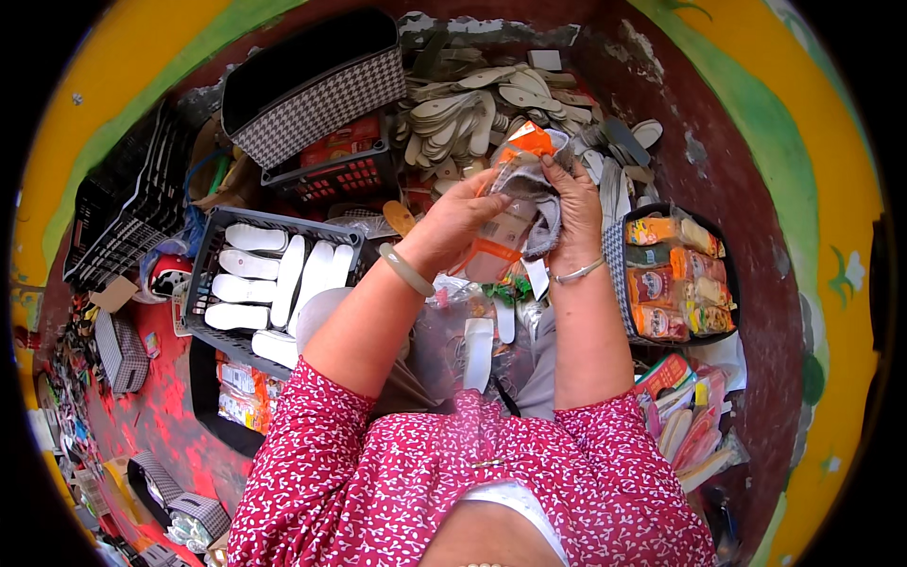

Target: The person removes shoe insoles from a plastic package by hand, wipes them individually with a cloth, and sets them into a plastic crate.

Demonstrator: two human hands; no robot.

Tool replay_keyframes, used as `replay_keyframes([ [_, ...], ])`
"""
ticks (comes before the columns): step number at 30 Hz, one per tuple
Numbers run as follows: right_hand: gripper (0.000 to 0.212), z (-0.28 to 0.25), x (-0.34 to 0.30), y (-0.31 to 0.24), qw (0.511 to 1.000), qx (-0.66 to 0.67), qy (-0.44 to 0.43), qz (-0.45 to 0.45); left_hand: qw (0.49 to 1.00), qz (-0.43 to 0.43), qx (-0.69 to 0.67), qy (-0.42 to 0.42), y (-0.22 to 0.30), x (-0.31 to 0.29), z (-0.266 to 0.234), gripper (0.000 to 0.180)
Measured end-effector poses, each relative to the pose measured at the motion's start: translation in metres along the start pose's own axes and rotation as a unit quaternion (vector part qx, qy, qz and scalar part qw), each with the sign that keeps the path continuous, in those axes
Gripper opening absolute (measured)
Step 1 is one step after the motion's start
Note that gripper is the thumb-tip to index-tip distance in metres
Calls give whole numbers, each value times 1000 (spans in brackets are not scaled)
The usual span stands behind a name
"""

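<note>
- Your left hand (458, 219) grips the clear-and-orange packet (510, 225); your right hand (576, 203) pinches grey cloth (546, 222), between both hands.
- Seemingly done: filled packets (652, 285) reaching the checked basket's (616, 274) near edge.
- Seemingly left: this one. Can't tell if the cloth's inside.
</note>
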State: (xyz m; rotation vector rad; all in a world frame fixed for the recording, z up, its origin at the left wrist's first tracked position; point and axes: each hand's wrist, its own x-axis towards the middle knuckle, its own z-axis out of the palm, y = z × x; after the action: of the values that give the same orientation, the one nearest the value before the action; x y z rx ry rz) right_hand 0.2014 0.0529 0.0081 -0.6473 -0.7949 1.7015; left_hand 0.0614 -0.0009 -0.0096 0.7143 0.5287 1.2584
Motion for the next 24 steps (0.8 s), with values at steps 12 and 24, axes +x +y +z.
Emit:
replay_keyframes([
  [12,25,-29,23,16,987,-94,107,-78,998,-57,-24,-9,-1,-1,4,38],
  [24,43,-27,24,-33,989,-41,73,-120,965,-89,-242,46,-4,13,-26,32],
])
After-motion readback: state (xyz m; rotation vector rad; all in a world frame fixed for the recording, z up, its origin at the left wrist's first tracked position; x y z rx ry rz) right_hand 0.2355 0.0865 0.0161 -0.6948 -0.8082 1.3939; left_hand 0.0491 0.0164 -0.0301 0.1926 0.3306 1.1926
